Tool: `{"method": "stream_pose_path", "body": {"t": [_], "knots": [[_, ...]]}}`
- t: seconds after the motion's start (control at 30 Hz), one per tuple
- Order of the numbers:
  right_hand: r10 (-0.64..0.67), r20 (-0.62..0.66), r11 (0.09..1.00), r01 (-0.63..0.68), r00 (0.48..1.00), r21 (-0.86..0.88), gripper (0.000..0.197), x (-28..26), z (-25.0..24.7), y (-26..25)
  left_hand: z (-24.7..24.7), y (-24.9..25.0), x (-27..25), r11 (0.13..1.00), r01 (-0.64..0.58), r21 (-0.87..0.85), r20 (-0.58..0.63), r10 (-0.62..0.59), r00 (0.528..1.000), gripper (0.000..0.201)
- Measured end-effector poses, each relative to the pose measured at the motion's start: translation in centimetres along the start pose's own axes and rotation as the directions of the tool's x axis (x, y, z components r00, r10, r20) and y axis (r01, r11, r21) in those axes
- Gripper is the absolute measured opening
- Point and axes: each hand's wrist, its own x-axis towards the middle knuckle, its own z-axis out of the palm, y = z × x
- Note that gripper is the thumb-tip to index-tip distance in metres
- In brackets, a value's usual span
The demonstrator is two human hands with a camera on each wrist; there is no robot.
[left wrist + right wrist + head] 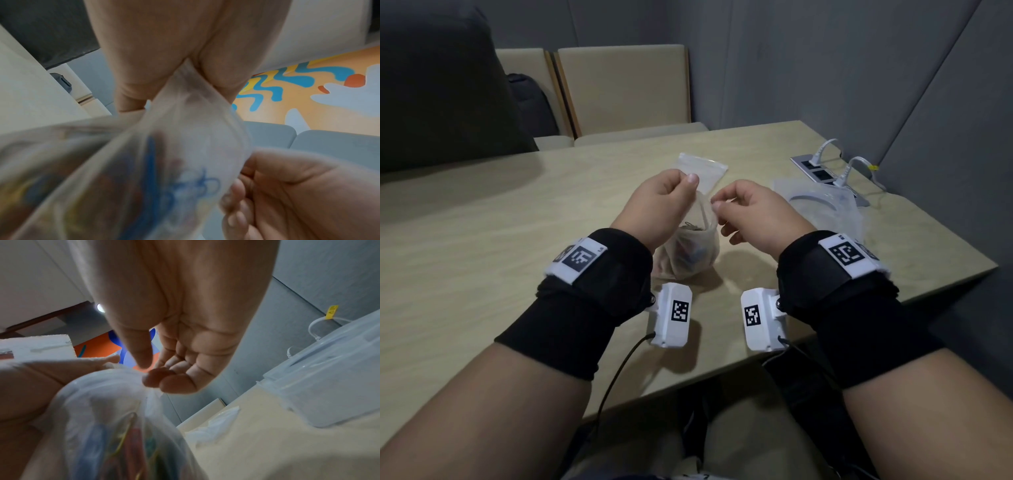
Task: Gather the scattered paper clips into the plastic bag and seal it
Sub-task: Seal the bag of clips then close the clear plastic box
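A clear plastic bag (690, 246) stands on the table (482, 240) with colourful paper clips (688, 255) piled in its bottom. My left hand (686, 181) pinches the bag's top edge between thumb and forefinger and holds it up. My right hand (715, 204) pinches the opposite rim of the mouth. In the left wrist view the bag (195, 129) runs up into the left hand (186, 65), with blue clips (185, 183) blurred inside. The right wrist view shows the right hand (149, 369) nipping the bag (102, 402) above the clips (127, 443). No loose clips show on the table.
A second small zip bag (702, 166) lies flat just behind the hands. A clear plastic container (822, 205) sits to the right, with a power socket (818, 171) and white cables behind it. Two beige chairs (626, 89) stand beyond the table's far edge.
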Motion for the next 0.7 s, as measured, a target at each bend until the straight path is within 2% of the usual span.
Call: {"method": "stream_pose_path", "body": {"t": [0.07,0.13,0.2,0.3,0.43,0.5,0.57,0.63,0.7], "knots": [[0.017,0.036,0.997,-0.02,0.999,0.072,0.02,0.0,-0.1,-0.1,-0.2,0.4,0.0,0.999,-0.006,-0.053,0.008,0.007,1.0,0.034],[0.005,0.101,1.0,-0.006,0.995,0.001,0.021,-0.2,-0.3,-0.1,-0.4,0.3,0.2,0.996,0.012,-0.088,-0.01,-0.013,1.0,0.034],[-0.037,0.113,0.993,0.049,0.993,-0.104,0.014,-0.5,-0.3,0.3,-0.5,-0.3,0.5,0.997,0.06,-0.057,-0.029,-0.062,0.998,0.033],[-0.124,-0.04,0.985,0.118,0.992,-0.125,0.01,-0.4,-0.1,0.9,-0.7,-1.0,0.4,0.991,0.123,0.059,-0.09,-0.117,0.989,0.035],[-0.246,-0.297,0.969,0.227,0.923,-0.098,0.01,-0.1,0.3,0.5,-1.1,0.5,0.8,0.992,0.04,0.117,-0.175,-0.019,0.984,0.032],[-0.211,-0.372,0.976,0.213,0.904,-0.036,0.016,-0.2,0.4,0.4,-1.6,1.3,0.7,0.992,0.042,0.117,-0.128,-0.027,0.991,0.026],[-0.145,-0.388,0.989,0.148,0.91,-0.022,0.021,-0.2,0.3,0.9,-2.1,1.4,0.1,0.97,0.117,0.213,0.019,-0.124,0.992,0.025],[-0.115,-0.383,0.993,0.1,0.917,-0.057,0.027,-0.2,0.1,1.5,-2.4,1.3,-0.6,0.928,0.156,0.338,0.145,-0.216,0.966,0.032],[-0.122,-0.408,0.992,0.102,0.905,-0.07,0.026,-0.2,-0.2,1.6,-2.3,1.0,-0.8,0.935,0.114,0.335,0.103,-0.156,0.982,0.021]]}}
